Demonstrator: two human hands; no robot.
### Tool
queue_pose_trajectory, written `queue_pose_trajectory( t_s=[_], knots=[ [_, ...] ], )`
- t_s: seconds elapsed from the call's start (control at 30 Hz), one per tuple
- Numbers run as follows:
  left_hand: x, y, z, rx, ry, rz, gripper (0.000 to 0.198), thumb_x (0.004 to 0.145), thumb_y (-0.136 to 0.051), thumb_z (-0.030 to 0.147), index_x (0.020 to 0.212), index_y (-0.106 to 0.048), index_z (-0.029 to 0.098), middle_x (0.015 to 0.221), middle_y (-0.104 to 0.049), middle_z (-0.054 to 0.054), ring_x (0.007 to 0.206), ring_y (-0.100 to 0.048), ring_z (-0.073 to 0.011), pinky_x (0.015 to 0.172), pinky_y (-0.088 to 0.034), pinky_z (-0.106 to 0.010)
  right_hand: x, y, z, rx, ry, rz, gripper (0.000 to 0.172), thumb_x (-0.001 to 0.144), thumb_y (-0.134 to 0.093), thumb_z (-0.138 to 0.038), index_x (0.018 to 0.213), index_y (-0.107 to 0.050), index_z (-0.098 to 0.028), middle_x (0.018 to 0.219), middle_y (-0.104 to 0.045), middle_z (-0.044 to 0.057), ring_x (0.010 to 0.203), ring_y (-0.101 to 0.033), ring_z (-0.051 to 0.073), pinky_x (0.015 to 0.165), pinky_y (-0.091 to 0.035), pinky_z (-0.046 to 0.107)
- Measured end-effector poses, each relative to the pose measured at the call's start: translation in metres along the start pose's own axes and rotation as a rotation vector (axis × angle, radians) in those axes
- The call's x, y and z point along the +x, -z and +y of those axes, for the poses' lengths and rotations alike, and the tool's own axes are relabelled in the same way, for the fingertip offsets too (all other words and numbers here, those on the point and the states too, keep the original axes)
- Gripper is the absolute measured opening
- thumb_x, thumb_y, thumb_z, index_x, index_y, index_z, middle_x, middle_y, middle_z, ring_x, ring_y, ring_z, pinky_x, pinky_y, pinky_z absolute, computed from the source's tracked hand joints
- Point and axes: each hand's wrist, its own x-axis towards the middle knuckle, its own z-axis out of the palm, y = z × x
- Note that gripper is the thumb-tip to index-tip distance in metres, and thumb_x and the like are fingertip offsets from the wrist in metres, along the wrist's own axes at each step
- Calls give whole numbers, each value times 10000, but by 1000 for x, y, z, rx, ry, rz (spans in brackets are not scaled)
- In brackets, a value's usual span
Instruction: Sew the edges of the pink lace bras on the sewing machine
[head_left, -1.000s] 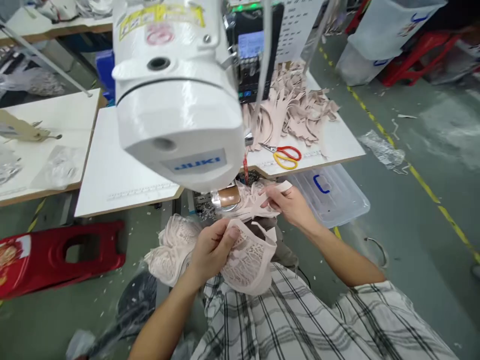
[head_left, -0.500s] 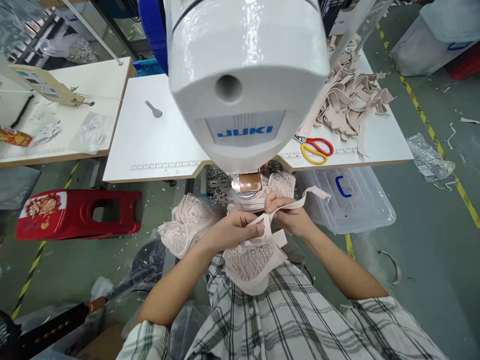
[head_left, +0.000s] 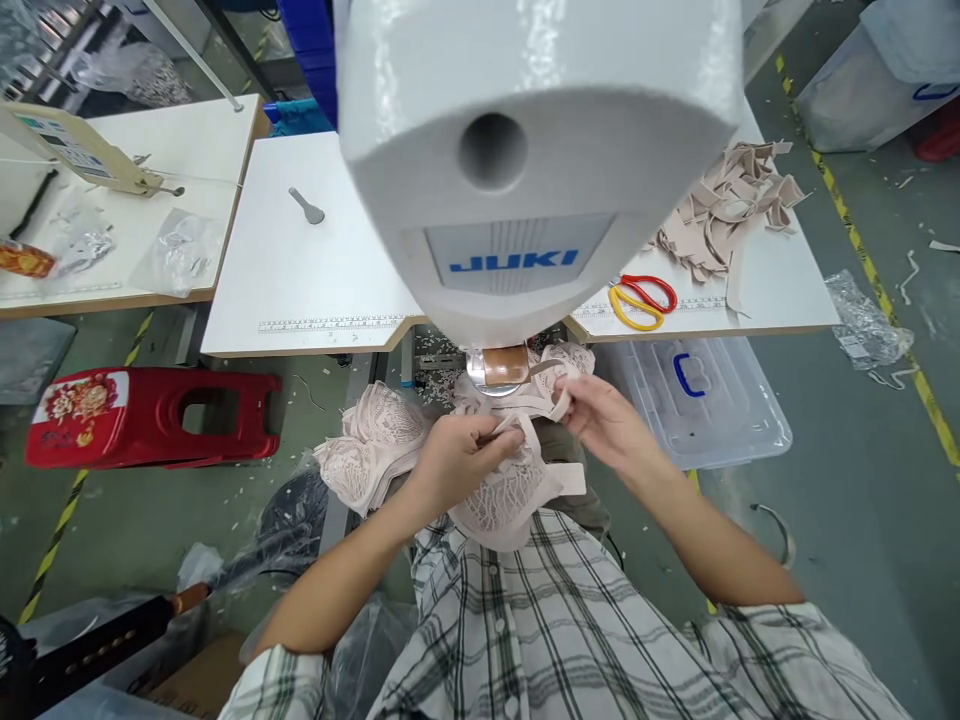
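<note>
A pale pink lace bra cup (head_left: 504, 495) lies over my lap just below the white JUKI sewing machine head (head_left: 525, 160). My left hand (head_left: 457, 455) is closed, pinching the cup's top edge together with a beige strap (head_left: 541, 405). My right hand (head_left: 604, 415) is closed on the same strap, holding it close to the metal presser area (head_left: 504, 367) under the machine. The needle itself is hidden by the machine head.
More lace cups (head_left: 367, 445) pile to the left of my lap. Red-and-yellow scissors (head_left: 641, 298) and a heap of beige straps (head_left: 731, 205) lie on the white table (head_left: 300, 270). A clear lidded bin (head_left: 701, 400) and a red stool (head_left: 142, 415) stand on the floor.
My view tilted down and closer to the machine. Both hands brought the strap and cup up toward the presser area; the strap end that stuck out to the right is now drawn in.
</note>
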Motion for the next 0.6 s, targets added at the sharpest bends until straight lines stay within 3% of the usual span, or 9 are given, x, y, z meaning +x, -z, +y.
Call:
queue_pose_trajectory(
  t_s=[0.13,0.23,0.33,0.4,0.5,0.6],
  knots=[
    [2,3,-5,66,6,13,402,895,-527,407,566,-490,179,505,-469,33,495,-406,-95,474,-260,-215,-3,-3,-10,-198,-33,-227,280,689,-825,-497,753,-767,-231,1045,-713,55,932,-654,198,857,-545,348],
    [4,5,-5,126,-10,9,401,880,-531,340,523,-433,184,475,-403,46,472,-374,-91,476,-247,-225,-10,-16,-11,-446,61,-301,244,803,-738,-482,838,-798,-248,969,-719,53,929,-659,203,841,-532,347],
    [3,4,-7,114,-132,50,367,845,-611,345,550,-474,177,621,-521,6,623,-497,-128,565,-358,-232,-13,-26,-11,-552,194,-243,172,858,-701,-412,881,-808,-279,953,-721,43,919,-656,194,835,-519,335],
    [0,-3,-10,36,-217,94,309,859,-638,393,657,-560,172,792,-607,-36,773,-563,-167,661,-435,-255,-13,-28,-11,-491,234,-186,162,851,-714,-414,896,-810,-291,960,-725,39,915,-657,195,836,-518,334],
    [-6,-18,-18,-39,-221,266,289,938,-558,435,814,-582,175,719,-573,-9,636,-521,-134,579,-423,-240,-7,-27,-14,-373,219,-118,214,806,-753,-477,877,-808,-283,909,-723,30,857,-652,186,799,-524,323],
    [-5,-20,-20,86,-332,371,272,977,-504,407,1005,-627,165,645,-563,16,522,-487,-113,513,-391,-226,5,-24,-24,-333,159,-78,317,754,-770,-558,852,-793,-257,745,-671,11,690,-603,147,661,-515,289]
  ],
)
